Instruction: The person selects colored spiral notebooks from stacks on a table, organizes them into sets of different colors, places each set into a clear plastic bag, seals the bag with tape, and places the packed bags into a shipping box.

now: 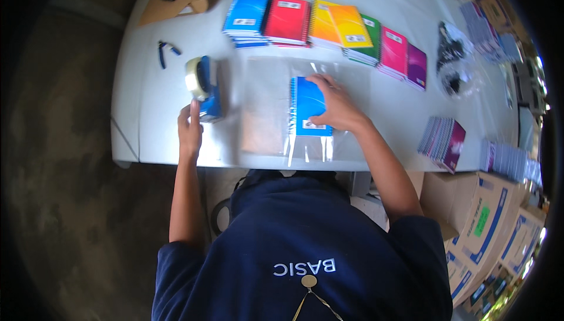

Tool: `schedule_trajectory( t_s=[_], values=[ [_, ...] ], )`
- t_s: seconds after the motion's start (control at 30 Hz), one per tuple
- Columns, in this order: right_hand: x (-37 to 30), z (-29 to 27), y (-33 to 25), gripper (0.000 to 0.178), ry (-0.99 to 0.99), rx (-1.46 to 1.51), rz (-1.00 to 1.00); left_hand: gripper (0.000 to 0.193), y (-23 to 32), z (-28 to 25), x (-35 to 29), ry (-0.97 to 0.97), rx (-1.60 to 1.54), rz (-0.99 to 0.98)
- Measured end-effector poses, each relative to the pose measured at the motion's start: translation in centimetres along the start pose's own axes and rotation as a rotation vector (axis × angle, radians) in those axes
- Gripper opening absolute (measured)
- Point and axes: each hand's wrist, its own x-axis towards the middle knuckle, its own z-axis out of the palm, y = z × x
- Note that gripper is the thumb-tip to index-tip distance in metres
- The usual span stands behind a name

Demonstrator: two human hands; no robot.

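Taking the blue notebook as the centre of our clock, with twelve away from us, the white table spreads under everything. Cartons are piled off its edge at four o'clock.

On the table, the notebook row curves from eleven to two: blue, red, yellow-orange, green, pink, purple. A purple pile stands apart at half past three.

The clear film lies around the blue notebook; we cannot tell whether the notebook is inside it or on top. Being placed there looks done, we judge. The film reaches loosely past it toward six, and we make out no tape across it, so closing or fixing seems not yet done.

The tape dispenser sits at half past nine, its roll loaded.

Our right hand spreads over the notebook, touching its cover; we cannot tell if it clasps or only presses. Our left hand has a finger up at the dispenser; whether it pinches any tape is unclear.

Smallest, the pliers lie at ten, untouched.
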Motion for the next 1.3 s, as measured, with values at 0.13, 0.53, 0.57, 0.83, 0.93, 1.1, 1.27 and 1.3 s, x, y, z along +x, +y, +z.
schedule_trajectory(
  t_s=[0.13,0.53,0.57,0.83,0.93,1.1,1.27,1.3],
  values=[
    [0.0,-0.3,-0.8,0.089,-0.041,0.008,-0.010,0.045,1.0,-2.3,1.3,-0.175,-0.047,-0.222],
    [-0.2,-0.2,0.4,0.086,-0.012,0.089,-0.048,0.023,-1.1,-3.7,-0.4,0.409,0.199,0.135],
    [-0.1,0.1,0.7,0.084,0.008,0.088,-0.071,0.024,1.3,-2.8,-1.0,0.352,0.031,0.153],
    [0.4,0.4,1.1,0.087,0.032,0.064,-0.157,0.044,11.5,16.0,-1.5,-0.699,0.918,0.288],
    [0.0,-0.2,1.0,0.092,-0.008,0.090,-0.083,0.053,13.5,15.3,-0.4,-0.768,1.357,0.293],
    [-3.8,1.9,9.0,0.078,0.396,0.002,-0.043,0.052,7.4,10.6,2.8,-0.493,1.108,0.369],
    [-5.6,1.7,8.7,0.058,0.282,-0.069,0.219,0.056,3.1,13.1,-0.8,-0.522,0.509,0.476],
    [-5.0,2.8,7.6,0.060,0.259,-0.062,0.245,0.057,3.0,14.3,-2.1,-0.482,0.465,0.481]
  ],
)
